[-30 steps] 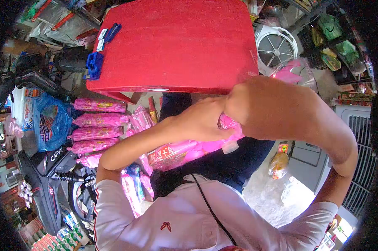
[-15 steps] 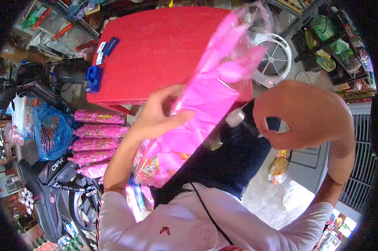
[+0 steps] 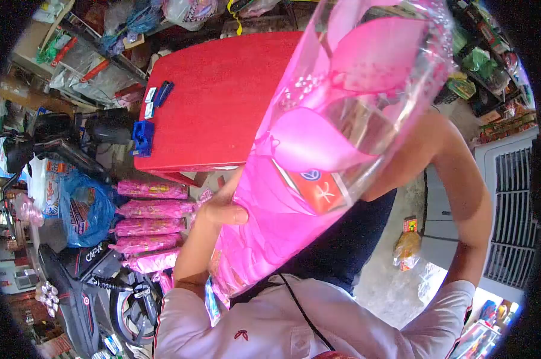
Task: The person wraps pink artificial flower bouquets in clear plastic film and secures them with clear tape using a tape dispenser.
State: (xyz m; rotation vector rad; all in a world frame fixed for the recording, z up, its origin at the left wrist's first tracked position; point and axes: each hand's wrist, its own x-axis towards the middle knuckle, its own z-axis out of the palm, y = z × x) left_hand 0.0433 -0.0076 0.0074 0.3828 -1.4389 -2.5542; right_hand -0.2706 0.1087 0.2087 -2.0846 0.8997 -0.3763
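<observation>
A large pink package in clear printed film (image 3: pixel 312 143) is held up slantwise in front of me, close to the camera. Through the film a red card (image 3: pixel 321 190) shows against the pink wrapping. My left hand (image 3: pixel 225 209) grips the package's lower left side, thumb across its front. Behind the film's right side is my right hand (image 3: pixel 396 158), its fingers hidden by the package. The red table (image 3: pixel 216 102) stands behind, partly covered by the package.
Several pink packages (image 3: pixel 150 227) lie in a row at the left, beside a blue plastic bag (image 3: pixel 88 203) and a motorbike (image 3: pixel 73 293). Blue items (image 3: pixel 143 136) sit at the table's left edge. A yellowish packet (image 3: pixel 407 246) is on the floor at right.
The pink package has come closer, its upper part now larger in view. My right hand has moved from apart at the right to behind the film. The fan is now hidden.
</observation>
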